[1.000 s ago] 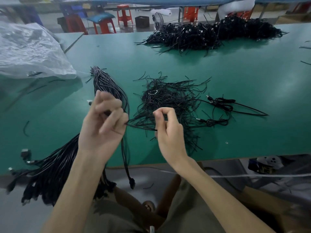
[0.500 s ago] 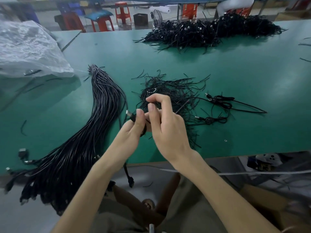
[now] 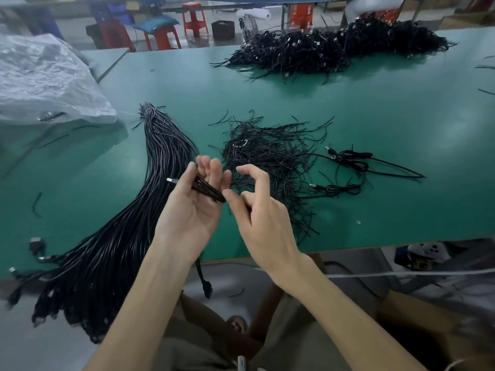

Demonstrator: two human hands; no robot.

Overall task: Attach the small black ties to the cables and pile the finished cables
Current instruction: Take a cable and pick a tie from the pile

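The left hand [image 3: 192,210] lay palm up over the green table's [image 3: 401,116] near edge. Its thumb clamped a folded black cable [image 3: 207,190] across the fingers, and a metal plug [image 3: 172,180] stuck out to the left. The right hand [image 3: 257,210] had curled fingers, with its thumb tip touching the cable's right end. Whether it pinched a tie could not be told. The loose black ties [image 3: 267,156] lay heaped just beyond the hands. A thick bundle of untied cables [image 3: 128,223] draped over the edge on the left. Two coiled cables [image 3: 348,160] lay right of the ties. The finished pile [image 3: 334,49] sat at the far edge, and a clear plastic bag [image 3: 45,81] at far left.
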